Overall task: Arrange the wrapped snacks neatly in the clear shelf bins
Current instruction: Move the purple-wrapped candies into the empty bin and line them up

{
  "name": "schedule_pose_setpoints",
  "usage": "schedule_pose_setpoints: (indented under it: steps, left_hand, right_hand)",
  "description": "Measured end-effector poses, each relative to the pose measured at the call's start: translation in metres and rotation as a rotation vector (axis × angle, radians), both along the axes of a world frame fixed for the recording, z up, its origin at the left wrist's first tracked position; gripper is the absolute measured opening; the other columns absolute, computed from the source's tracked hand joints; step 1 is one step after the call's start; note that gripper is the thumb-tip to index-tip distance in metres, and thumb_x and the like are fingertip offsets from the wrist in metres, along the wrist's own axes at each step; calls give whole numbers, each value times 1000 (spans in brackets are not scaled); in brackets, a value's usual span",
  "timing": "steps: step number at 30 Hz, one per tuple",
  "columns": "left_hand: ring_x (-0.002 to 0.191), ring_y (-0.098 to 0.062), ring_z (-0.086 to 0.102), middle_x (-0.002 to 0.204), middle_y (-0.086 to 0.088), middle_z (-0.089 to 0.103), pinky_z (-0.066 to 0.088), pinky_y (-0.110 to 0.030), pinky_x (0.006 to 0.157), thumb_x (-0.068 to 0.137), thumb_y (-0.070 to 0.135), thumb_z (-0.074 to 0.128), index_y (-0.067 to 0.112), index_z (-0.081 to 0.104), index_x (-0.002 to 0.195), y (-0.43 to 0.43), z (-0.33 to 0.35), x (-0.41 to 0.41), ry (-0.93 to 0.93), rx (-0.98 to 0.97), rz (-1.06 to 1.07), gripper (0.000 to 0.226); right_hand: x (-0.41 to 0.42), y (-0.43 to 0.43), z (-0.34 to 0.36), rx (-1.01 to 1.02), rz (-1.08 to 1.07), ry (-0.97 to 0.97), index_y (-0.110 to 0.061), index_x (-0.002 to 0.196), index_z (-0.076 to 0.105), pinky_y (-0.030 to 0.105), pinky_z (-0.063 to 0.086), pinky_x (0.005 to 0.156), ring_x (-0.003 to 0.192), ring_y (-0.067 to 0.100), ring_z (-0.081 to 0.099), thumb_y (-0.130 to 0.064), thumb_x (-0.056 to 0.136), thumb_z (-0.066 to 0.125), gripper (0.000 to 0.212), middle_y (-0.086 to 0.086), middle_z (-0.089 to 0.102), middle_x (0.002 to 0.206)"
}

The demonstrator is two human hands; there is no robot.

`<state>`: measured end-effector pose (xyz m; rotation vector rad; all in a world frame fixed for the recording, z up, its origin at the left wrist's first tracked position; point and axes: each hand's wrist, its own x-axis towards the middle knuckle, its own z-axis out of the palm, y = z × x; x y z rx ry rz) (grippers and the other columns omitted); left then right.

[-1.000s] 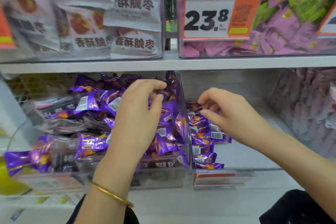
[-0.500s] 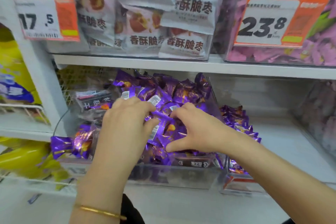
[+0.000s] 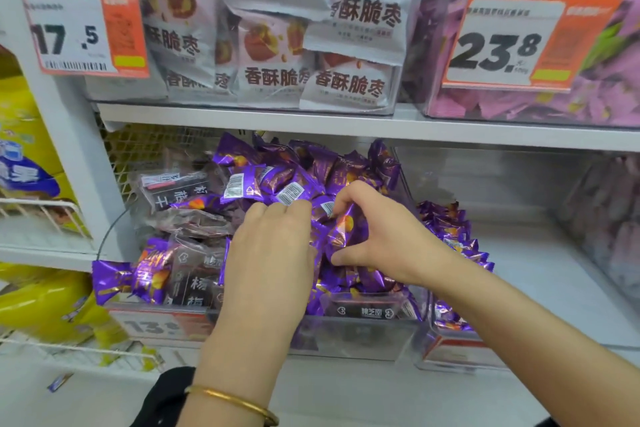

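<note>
1. Nearest, below both grips, the front wall of the clear bin stands at the shelf edge. The bin is heaped with purple snacks.
2. The left grip lies on the heap with its fingers bent down among the wrappers. Their tips are hidden, so I cannot tell whether they hold anything.
3. Just right of it, the right grip pinches one snack between thumb and curled fingers, on top of the heap.
4. Left of the left grip, dark packs are mixed in, and a stray purple one juts out at the bin's near corner.
5. Right of the right grip, past the bin wall, a row of the same snacks stands tidily on edge.
6. The step in hand looks like sorting and levelling the heap. The next move calls for lifting the pinched snack clear without dragging its neighbours, then setting it in line. The heap beyond the fingertips looks loose and may slide.
</note>
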<state>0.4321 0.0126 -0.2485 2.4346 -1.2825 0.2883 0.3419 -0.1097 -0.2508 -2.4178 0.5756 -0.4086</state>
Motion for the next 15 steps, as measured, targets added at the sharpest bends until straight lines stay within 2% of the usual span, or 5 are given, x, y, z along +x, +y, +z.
schedule_pose_setpoints:
  steps: [4, 7, 9, 11, 15]
  left_hand:
    - [100, -18, 53, 110, 5, 51, 45, -37, 84, 90, 17, 53, 29, 44, 124, -1, 3, -2, 163, -185, -84, 37]
    - [86, -8, 57, 97, 11, 56, 46, -19, 77, 88, 12, 57, 31, 54, 111, -4, 2, -1, 362, -423, -143, 30]
    - [82, -1, 59, 91, 13, 59, 43, -7, 69, 88, 14, 59, 30, 58, 101, -5, 4, -1, 582, -559, -172, 21]
    - [87, 5, 60, 97, 16, 61, 44, -9, 70, 85, 25, 63, 30, 58, 101, -6, 4, -1, 773, -591, -205, 17]
    - [101, 6, 55, 108, 22, 55, 46, -9, 70, 76, 34, 72, 32, 53, 112, -8, -2, -4, 912, -560, -191, 41]
  right_hand:
    - [-3, -3, 3, 50, -4, 9, -30, 123, 49, 24, 45, 83, 94, 11, 56, -29, 66, 82, 66, -9, 58, 110]
    - [-5, -3, 6, 68, -3, -24, -30, 129, 49, 16, 42, 85, 101, 3, 54, -30, 66, 83, 72, -15, 58, 107]
    - [-7, -4, 8, 116, -34, -76, -28, 128, 51, 13, 43, 83, 97, 2, 56, -30, 65, 84, 71, -19, 58, 97]
    - [-8, -6, 8, 135, -56, -122, -26, 128, 52, 18, 47, 85, 92, 3, 59, -33, 63, 84, 72, -16, 61, 95]
    - [-10, -8, 11, 90, -56, -168, -24, 131, 48, 15, 44, 80, 87, -1, 57, -40, 64, 79, 76, -16, 58, 98]
